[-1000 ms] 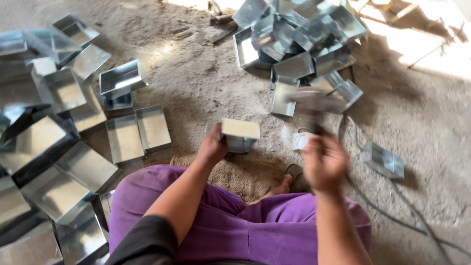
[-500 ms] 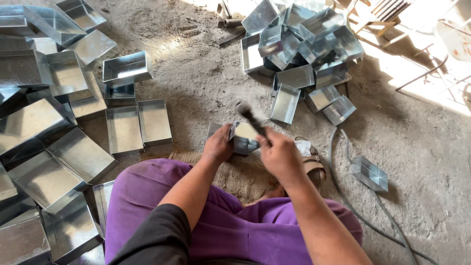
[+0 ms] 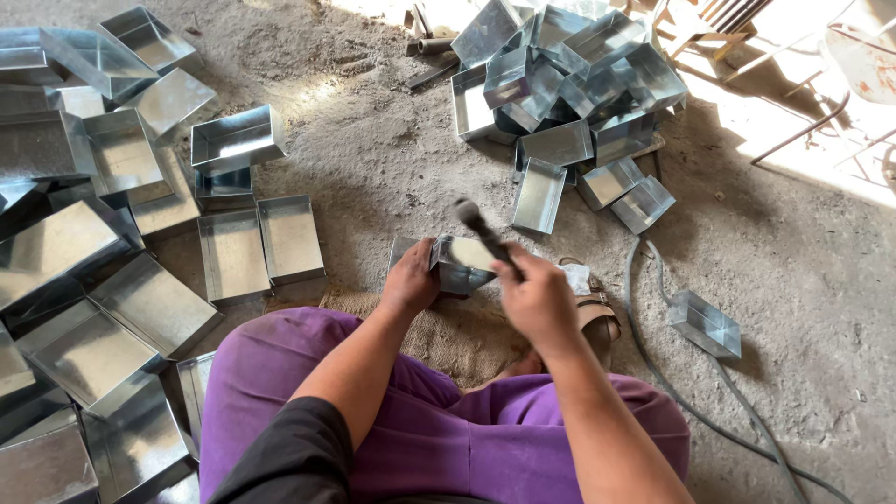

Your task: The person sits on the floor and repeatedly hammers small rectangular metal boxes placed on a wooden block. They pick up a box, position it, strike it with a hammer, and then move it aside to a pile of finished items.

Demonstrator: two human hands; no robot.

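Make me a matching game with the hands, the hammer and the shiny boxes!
Things:
1. left hand
2. right hand
3. hammer
4. lone metal box

Places or states:
A. alone on the floor by a hose
B. lifted over the tray, blurred
C. steadying the small metal tray
D. gripping the hammer's handle

Pairs: 1-C, 2-D, 3-B, 4-A

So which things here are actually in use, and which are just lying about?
In use:
left hand steadying the small metal tray
right hand gripping the hammer

Lying about:
tray pile
spread trays
lone box
hose
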